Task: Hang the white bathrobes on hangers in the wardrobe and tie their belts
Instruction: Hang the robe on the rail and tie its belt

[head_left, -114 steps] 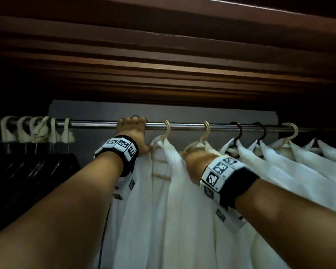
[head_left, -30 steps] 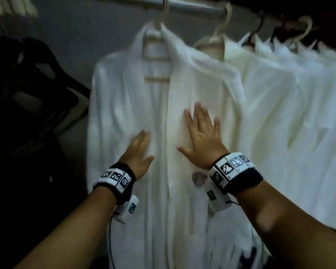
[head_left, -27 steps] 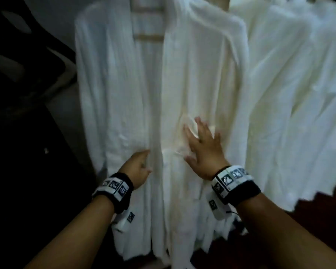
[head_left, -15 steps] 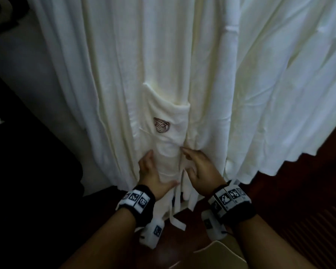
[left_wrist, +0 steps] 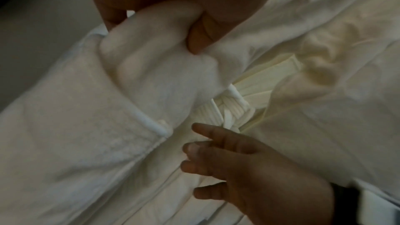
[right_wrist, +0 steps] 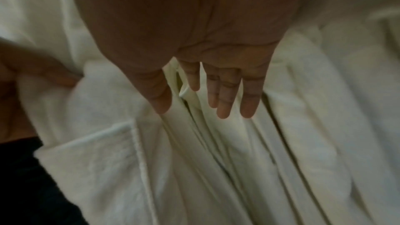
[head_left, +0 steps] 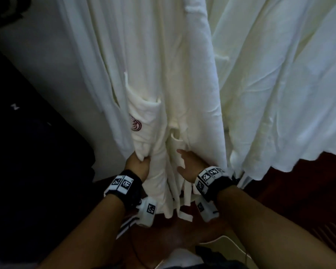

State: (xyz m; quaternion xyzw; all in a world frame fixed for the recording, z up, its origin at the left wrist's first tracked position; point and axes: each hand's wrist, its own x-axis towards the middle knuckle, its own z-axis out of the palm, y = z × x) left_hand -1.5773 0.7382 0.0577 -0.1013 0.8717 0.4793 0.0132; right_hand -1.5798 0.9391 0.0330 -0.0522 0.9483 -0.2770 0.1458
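On bathrobe (head_left: 163, 78), left hand (head_left: 138, 166) (gripping)

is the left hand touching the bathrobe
Touching. The left wrist view shows the left hand pinching a fold of the bathrobe between thumb and fingers.

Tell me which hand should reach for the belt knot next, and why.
The right hand. It is open with fingers spread, and the left wrist view shows its fingertips just short of the belt knot. The left hand is busy gripping a fold of the bathrobe beside the pocket.
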